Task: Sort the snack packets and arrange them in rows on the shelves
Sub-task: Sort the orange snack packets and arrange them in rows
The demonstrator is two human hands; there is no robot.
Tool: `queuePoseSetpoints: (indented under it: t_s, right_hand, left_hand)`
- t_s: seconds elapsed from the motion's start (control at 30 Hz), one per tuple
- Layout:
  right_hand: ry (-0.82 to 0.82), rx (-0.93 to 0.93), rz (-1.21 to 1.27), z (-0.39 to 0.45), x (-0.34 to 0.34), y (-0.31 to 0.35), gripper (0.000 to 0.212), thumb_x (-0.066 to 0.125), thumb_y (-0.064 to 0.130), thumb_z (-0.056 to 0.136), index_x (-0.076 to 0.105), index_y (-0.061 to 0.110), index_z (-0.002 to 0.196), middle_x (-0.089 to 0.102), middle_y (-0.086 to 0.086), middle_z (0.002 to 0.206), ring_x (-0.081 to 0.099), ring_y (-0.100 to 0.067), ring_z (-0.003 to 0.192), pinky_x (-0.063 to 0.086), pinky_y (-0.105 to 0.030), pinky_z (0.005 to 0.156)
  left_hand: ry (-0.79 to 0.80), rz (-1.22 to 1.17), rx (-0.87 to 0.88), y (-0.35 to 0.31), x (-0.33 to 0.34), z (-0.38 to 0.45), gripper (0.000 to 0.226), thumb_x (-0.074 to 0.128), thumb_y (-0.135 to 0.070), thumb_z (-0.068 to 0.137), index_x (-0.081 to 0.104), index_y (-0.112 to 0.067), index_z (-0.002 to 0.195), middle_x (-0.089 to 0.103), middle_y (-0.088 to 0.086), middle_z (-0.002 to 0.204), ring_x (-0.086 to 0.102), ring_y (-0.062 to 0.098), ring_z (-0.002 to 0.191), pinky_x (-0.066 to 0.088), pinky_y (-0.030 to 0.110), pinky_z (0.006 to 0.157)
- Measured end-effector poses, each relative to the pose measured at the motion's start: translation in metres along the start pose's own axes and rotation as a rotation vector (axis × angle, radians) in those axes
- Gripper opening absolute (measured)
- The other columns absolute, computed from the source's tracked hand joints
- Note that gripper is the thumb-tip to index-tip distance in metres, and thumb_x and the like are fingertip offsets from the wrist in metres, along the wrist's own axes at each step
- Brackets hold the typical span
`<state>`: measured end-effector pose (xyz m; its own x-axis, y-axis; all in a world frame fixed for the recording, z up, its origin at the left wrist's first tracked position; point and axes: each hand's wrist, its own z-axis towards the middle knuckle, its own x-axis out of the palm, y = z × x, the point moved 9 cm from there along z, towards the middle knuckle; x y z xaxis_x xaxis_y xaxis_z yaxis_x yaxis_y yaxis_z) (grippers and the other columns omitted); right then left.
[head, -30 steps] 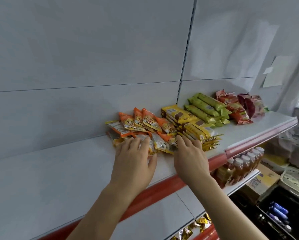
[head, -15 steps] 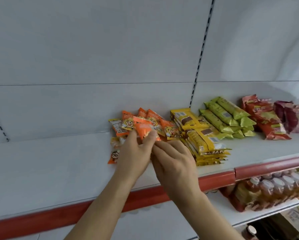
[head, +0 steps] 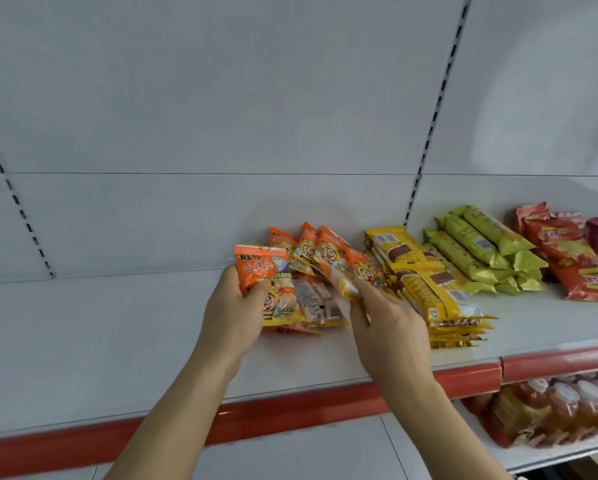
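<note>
I am gripping an orange packet (head: 260,268) in my left hand (head: 235,315) to free it, while my right hand (head: 387,327) is pinching a blurred packet (head: 342,285) to sort the pile.

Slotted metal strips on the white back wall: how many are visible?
2. One slotted metal strip runs at the far left; the other rises above the stack of yellow plastic snack packets. None looks hidden.
</note>
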<state>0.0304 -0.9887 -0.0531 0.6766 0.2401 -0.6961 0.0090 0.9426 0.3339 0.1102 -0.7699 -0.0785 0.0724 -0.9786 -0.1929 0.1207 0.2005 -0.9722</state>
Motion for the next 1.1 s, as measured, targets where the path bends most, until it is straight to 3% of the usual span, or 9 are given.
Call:
queuePoseSetpoints:
  t_s: [0.1, 0.23, 0.4, 0.53, 0.63, 0.7, 0.8, 0.97, 1.1]
  right_hand:
    - [-0.203, -0.237, 0.154, -0.008, -0.019, 0.039, 0.037, 0.066, 0.007, 0.090, 0.068, 0.010, 0.127, 0.072, 0.000, 0.120, 0.067, -0.023, 0.103, 0.056, -0.034, 0.081]
    - [-0.005, -0.367, 0.221, -0.024, 0.012, 0.081, 0.051, 0.051, 0.014, 0.092, 0.054, 0.005, 0.142, 0.054, -0.010, 0.146, 0.053, -0.031, 0.129, 0.050, -0.043, 0.101]
    - [0.206, -0.417, 0.303, -0.027, 0.026, 0.092, 0.060, 0.037, 0.014, 0.091, 0.043, 0.012, 0.151, 0.036, -0.005, 0.159, 0.033, -0.025, 0.147, 0.034, -0.041, 0.117]
    - [0.158, -0.222, 0.216, -0.009, 0.033, 0.069, 0.060, 0.048, 0.010, 0.085, 0.049, 0.015, 0.145, 0.045, -0.007, 0.153, 0.045, -0.029, 0.136, 0.047, -0.046, 0.105]
    - [0.472, -0.016, 0.034, -0.009, 0.069, 0.035, 0.067, 0.051, 0.025, 0.086, 0.036, 0.030, 0.151, 0.032, -0.003, 0.159, 0.039, -0.032, 0.138, 0.043, -0.045, 0.107]
    - [0.509, -0.035, 0.021, -0.012, 0.075, 0.029, 0.067, 0.052, 0.021, 0.085, 0.038, 0.033, 0.150, 0.042, 0.003, 0.151, 0.051, -0.032, 0.123, 0.048, -0.041, 0.097]
    - [0.423, -0.070, 0.042, -0.007, 0.065, 0.027, 0.066, 0.054, 0.011, 0.087, 0.047, 0.032, 0.148, 0.052, 0.008, 0.144, 0.058, -0.031, 0.114, 0.053, -0.040, 0.083]
    - [0.525, -0.159, 0.107, -0.004, 0.053, 0.025, 0.049, 0.066, 0.029, 0.096, 0.053, 0.035, 0.143, 0.056, 0.011, 0.142, 0.056, -0.017, 0.123, 0.046, -0.028, 0.098]
    - [0.220, -0.120, 0.159, 0.011, 0.014, 0.022, 0.039, 0.064, 0.015, 0.096, 0.066, 0.032, 0.131, 0.075, 0.007, 0.105, 0.069, -0.020, 0.091, 0.049, -0.026, 0.068]
  left_hand:
    - [0.053, -0.079, -0.012, -0.009, 0.010, -0.006, 0.015, 0.060, -0.036, 0.097, 0.069, -0.030, 0.108, 0.076, -0.007, 0.105, 0.073, 0.017, 0.099, 0.058, 0.049, 0.092]
    - [0.135, -0.367, -0.078, -0.016, 0.025, -0.014, 0.026, 0.059, -0.045, 0.102, 0.068, -0.027, 0.117, 0.079, -0.003, 0.108, 0.077, 0.018, 0.099, 0.060, 0.047, 0.093]
    - [0.126, -0.228, 0.005, -0.014, 0.010, -0.010, 0.053, 0.074, -0.062, 0.077, 0.067, -0.029, 0.118, 0.078, -0.006, 0.108, 0.076, 0.015, 0.100, 0.060, 0.048, 0.093]
    - [-0.025, -0.138, 0.010, -0.004, -0.014, -0.003, 0.023, 0.068, -0.033, 0.097, 0.058, -0.029, 0.118, 0.074, -0.006, 0.110, 0.073, 0.014, 0.098, 0.060, 0.046, 0.088]
    - [-0.017, -0.149, 0.022, 0.001, -0.023, 0.001, 0.032, 0.065, -0.025, 0.101, 0.046, -0.032, 0.125, 0.069, -0.012, 0.110, 0.070, 0.007, 0.095, 0.058, 0.022, 0.069]
    - [0.007, -0.137, 0.039, 0.002, -0.025, 0.001, 0.041, 0.067, -0.023, 0.100, 0.042, -0.038, 0.129, 0.068, -0.016, 0.110, 0.070, 0.004, 0.096, 0.054, 0.015, 0.064]
    - [0.012, -0.090, 0.032, 0.008, -0.026, 0.002, 0.046, 0.070, -0.024, 0.097, 0.043, -0.042, 0.130, 0.070, -0.014, 0.115, 0.071, 0.009, 0.102, 0.058, 0.030, 0.082]
    - [0.000, -0.088, 0.021, 0.008, -0.027, 0.004, 0.052, 0.068, -0.021, 0.099, 0.041, -0.037, 0.141, 0.070, -0.012, 0.118, 0.072, 0.011, 0.101, 0.058, 0.024, 0.073]
    - [-0.002, -0.078, 0.019, 0.007, -0.026, 0.005, 0.054, 0.066, -0.020, 0.100, 0.039, -0.034, 0.145, 0.069, -0.011, 0.117, 0.071, 0.009, 0.099, 0.055, 0.021, 0.069]
